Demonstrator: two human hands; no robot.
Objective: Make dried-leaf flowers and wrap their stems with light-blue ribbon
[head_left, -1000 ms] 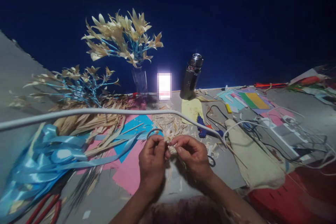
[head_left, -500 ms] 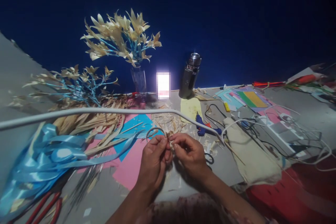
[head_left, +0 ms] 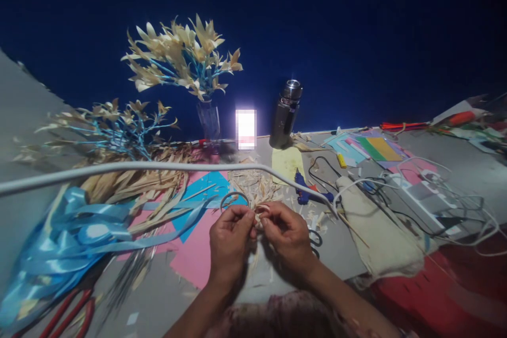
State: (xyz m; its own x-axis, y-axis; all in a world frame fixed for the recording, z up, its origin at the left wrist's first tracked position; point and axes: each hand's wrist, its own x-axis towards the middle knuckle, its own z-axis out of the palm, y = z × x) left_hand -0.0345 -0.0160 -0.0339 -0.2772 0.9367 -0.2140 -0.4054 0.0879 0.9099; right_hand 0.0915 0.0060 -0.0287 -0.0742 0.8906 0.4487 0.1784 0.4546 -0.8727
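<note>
My left hand (head_left: 231,237) and my right hand (head_left: 287,235) meet over the middle of the table, thumbs and fingers pinched close together. Between their fingertips is a small pale piece of dried husk (head_left: 259,214), mostly covered by the fingers. A thin dark ring (head_left: 233,198) lies just beyond my left fingers. Dark scissor handles (head_left: 316,242) stick out beside my right hand. Pale husk scraps (head_left: 259,182) are scattered beyond both hands. A blue glue gun (head_left: 307,191) lies to the right, past my right hand.
A white cable (head_left: 158,167) crosses the view above the table. Left are blue ribbon (head_left: 91,227), red-handled scissors (head_left: 71,314) and husk flowers in a glass vase (head_left: 208,121). A flask (head_left: 287,116) stands at the back; a power strip (head_left: 423,200) lies right.
My left hand has shifted slightly left, its fingers more curled at the husk piece. My right hand stays nearly in place. More of the scissor handles shows beside it.
</note>
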